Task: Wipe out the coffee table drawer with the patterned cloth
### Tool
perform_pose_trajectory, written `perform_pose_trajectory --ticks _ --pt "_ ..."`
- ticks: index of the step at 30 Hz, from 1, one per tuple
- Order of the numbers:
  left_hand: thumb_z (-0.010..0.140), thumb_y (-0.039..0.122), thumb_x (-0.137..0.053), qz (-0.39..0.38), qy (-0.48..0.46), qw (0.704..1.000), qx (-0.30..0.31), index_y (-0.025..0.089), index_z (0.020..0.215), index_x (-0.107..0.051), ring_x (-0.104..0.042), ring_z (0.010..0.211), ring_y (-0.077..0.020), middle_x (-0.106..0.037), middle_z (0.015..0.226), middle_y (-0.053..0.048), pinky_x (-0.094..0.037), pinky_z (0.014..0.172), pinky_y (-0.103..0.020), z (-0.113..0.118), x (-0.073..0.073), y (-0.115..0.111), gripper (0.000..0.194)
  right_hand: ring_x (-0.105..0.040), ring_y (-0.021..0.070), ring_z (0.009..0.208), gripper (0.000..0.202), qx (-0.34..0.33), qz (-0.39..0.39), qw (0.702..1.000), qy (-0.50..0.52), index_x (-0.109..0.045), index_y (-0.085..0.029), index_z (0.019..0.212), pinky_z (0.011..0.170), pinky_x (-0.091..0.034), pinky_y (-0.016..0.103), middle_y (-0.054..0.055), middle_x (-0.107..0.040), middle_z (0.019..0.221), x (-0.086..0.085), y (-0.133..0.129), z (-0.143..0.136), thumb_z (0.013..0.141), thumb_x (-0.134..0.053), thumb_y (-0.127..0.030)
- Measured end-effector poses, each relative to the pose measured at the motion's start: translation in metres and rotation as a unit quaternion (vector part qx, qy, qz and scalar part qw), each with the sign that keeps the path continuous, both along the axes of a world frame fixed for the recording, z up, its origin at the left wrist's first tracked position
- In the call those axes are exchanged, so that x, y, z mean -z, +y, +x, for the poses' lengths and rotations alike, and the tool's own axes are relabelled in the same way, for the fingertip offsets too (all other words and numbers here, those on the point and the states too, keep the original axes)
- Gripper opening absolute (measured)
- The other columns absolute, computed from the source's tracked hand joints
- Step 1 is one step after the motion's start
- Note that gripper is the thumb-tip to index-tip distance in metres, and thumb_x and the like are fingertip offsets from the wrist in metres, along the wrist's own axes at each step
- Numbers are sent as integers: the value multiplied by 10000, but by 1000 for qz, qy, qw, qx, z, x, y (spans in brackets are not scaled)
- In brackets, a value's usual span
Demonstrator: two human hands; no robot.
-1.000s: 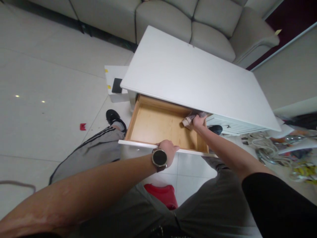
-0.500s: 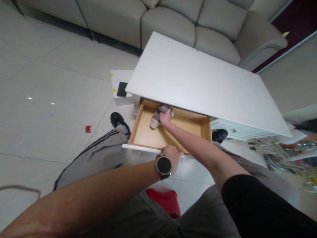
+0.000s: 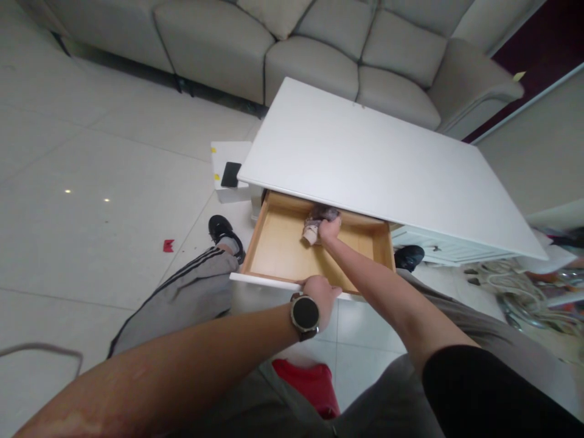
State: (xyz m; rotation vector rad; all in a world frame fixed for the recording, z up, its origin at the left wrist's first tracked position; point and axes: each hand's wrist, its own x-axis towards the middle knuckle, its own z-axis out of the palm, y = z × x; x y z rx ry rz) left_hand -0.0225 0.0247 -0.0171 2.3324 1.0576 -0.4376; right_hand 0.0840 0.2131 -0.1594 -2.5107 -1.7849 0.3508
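Note:
A wooden drawer is pulled out from the white coffee table. My left hand, with a watch on its wrist, grips the drawer's white front edge near the middle. Inside the drawer, my right hand is closed on a crumpled cloth, greyish-purple and pale. The cloth touches or nearly touches the drawer bottom towards the back; its far part is in shade under the tabletop.
A grey sofa stands behind the table. To the left is a white box with a dark flat device on it. A red object lies between my legs. Coiled hoses or cords lie at the right.
My right hand has moved to the right inside the drawer with the cloth. My left hand keeps its hold on the drawer front. The view has shifted slightly.

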Motion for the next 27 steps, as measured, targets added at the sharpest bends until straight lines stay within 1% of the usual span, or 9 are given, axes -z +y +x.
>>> perform_pose_trajectory --ticks 3,6,7,9,12,14,19,23,27 --pt "925 53 -549 0 16 1000 10 202 1341 -671 -717 1037 -332 -756 1154 -175 -555 772 -398 1 -2 0 458 -693 332 1221 777 27 -20 999 -42 -249 -123 1698 975 -572 438 228 -651 1432 1 -6 58 934 -378 -189" --pt "897 47 -590 8 20 1000 6 203 1342 -677 -721 1020 -343 -760 1145 -174 -562 763 -400 3 -1 0 480 -720 310 1173 719 200 46 979 -4 -302 -105 1674 921 -587 372 242 -676 1378 -1 -12 110 964 -355 -205" --pt "887 51 -613 6 27 1000 7 205 1348 -671 -724 1016 -342 -761 1142 -167 -567 766 -400 4 0 -1 490 -727 311 1158 720 238 57 970 -7 -277 -80 1676 909 -591 372 259 -676 1359 -3 -15 123 966 -335 -192" --pt "879 65 -650 -2 39 999 10 208 1366 -655 -727 1017 -337 -761 1143 -155 -575 777 -403 6 1 -2 508 -732 300 1142 721 296 95 950 8 -282 -90 1667 917 -593 382 251 -688 1321 -7 -18 142 952 -335 -159" --pt "875 74 -681 -1 39 999 1 218 1367 -654 -729 1021 -330 -759 1141 -145 -579 788 -403 7 1 -2 514 -720 271 1161 705 342 159 923 72 -388 -166 1619 986 -579 402 187 -711 1294 -10 -18 149 915 -409 -143" --pt "872 64 -686 5 32 999 -6 218 1363 -662 -728 1028 -331 -759 1132 -148 -582 794 -407 8 1 -3 516 -705 283 1190 714 341 180 916 115 -423 -171 1602 1040 -554 431 181 -707 1308 -9 -13 144 890 -475 -155" --pt "924 61 -613 8 31 999 -15 209 1399 -649 -729 1016 -331 -752 1148 -164 -586 788 -419 7 2 -4 498 -691 291 1198 715 283 175 930 157 -488 -171 1564 1096 -513 431 171 -689 1337 -4 -1 103 850 -534 -151" --pt "928 41 -594 4 7 1000 -30 232 1362 -688 -729 1036 -330 -764 1140 -168 -585 796 -412 8 4 -3 483 -693 316 1165 684 198 138 956 166 -458 -128 1569 1061 -524 436 189 -695 1282 -5 1 44 892 -489 -223" --pt "895 18 -620 -24 24 999 -25 220 1405 -672 -739 1034 -378 -774 1153 -181 -604 818 -499 11 5 0 550 -673 313 1192 598 44 74 980 177 -499 -120 1507 1053 -532 431 189 -685 1296 -8 6 -36 933 -440 -278"
